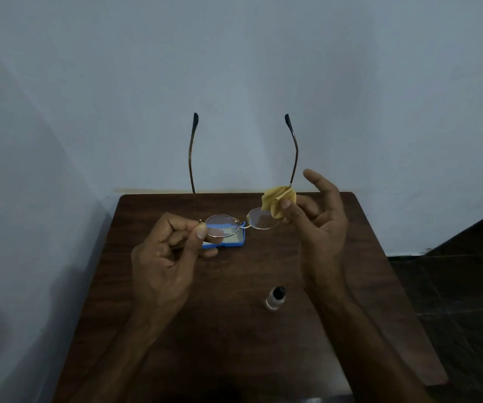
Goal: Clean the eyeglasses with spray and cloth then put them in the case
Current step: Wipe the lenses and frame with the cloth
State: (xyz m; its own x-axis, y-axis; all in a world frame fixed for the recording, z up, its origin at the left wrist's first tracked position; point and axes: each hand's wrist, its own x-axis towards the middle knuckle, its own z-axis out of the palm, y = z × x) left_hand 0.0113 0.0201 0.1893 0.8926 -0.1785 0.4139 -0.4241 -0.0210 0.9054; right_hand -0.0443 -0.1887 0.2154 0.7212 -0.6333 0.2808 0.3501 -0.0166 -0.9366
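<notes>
left hand (pixel 167 254) pinching thin gold round-lens eyeglasses (pixel 262 221) at one hinge, right hand (pixel 321 228) pinching crumpled yellow cloth (pixel 278 202) against the other lens, clear black-capped spray bottle (pixel 275 298) on dark wood worktop (pixel 234 338)

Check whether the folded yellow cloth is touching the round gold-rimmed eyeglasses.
Touching. Head view: the right hand pinches the yellow cloth over one lens of the eyeglasses.

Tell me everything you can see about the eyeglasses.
The eyeglasses are thin gold-looking wire frames with round clear lenses and dark-tipped temples, unfolded, pointing away. They are held above the table: the left hand pinches their left hinge corner, the right hand pinches a yellow cloth round the right lens's outer edge.
</notes>
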